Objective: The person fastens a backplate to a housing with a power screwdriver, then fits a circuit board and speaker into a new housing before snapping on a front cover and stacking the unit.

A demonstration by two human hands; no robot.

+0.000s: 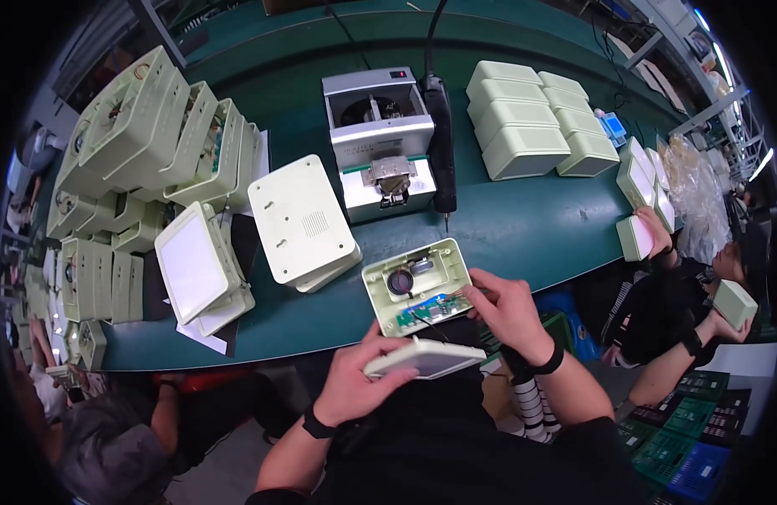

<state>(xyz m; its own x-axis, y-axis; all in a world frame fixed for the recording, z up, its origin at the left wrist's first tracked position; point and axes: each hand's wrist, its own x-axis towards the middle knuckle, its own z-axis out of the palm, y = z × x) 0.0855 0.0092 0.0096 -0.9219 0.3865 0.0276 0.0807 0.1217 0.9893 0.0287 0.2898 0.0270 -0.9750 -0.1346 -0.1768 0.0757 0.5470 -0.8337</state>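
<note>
My left hand (pixel 355 376) grips a pale green panel cover (pixel 428 355), tilted just in front of an opened housing. That housing (pixel 376 290) lies face up near the table's front edge. Inside it are a round dark speaker (pixel 399 282) and a green circuit board (pixel 433 310), with a dark wire running toward the cover. My right hand (pixel 510 310) is at the housing's right side, its thumb and fingers pinched beside the board's end. What sits between those fingertips is too small to make out.
A silver screw feeder (pixel 380 135) stands behind the housing, with a black electric screwdriver (pixel 440 143) upright beside it. Opened housings (pixel 127 126), panel covers (pixel 190 261) and back shells (pixel 300 219) are stacked leftward. Closed shells (pixel 523 126) stand right; a co-worker's hand (pixel 655 231) touches a unit there.
</note>
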